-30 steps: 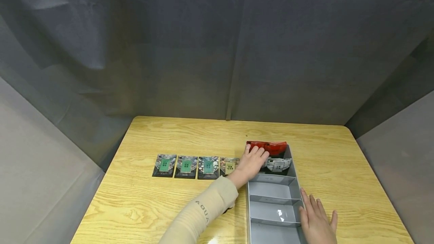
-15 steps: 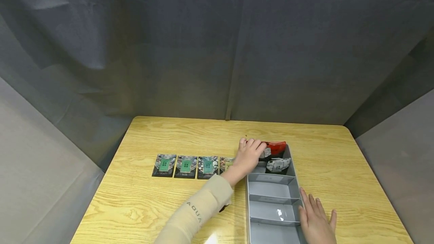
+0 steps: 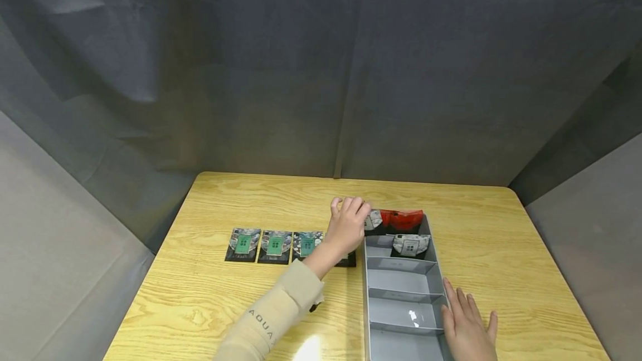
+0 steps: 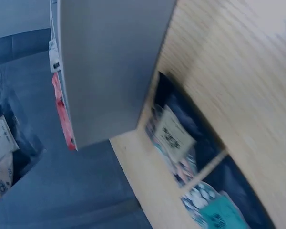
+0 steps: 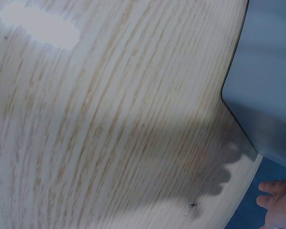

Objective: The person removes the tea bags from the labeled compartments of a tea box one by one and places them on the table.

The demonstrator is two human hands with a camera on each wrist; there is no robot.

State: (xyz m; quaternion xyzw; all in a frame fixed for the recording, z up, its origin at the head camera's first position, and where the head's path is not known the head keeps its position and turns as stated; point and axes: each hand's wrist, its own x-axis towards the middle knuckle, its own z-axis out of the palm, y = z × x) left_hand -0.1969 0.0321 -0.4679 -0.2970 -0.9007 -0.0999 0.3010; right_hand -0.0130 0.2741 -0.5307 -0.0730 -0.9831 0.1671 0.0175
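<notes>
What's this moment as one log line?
Left hand: holds black-and-white packet; right hand: beside grey divided box; green-labelled packets: on wooden table

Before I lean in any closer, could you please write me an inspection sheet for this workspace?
Surface: wood-grain table, bright glare patch.
Things: grey divided box containing red packaging and a white-patterned packet; beside it, a row of two green-labelled packets, a teal-labelled packet and a pale-labelled packet.
Clutter: nothing seen.
Grip: left hand holds a similar packet near the box's far left corner; right hand, fingers extended, beside its right wall.
Cables: nothing seen.
Surroundings: dark curtain behind, grey side panels.
</notes>
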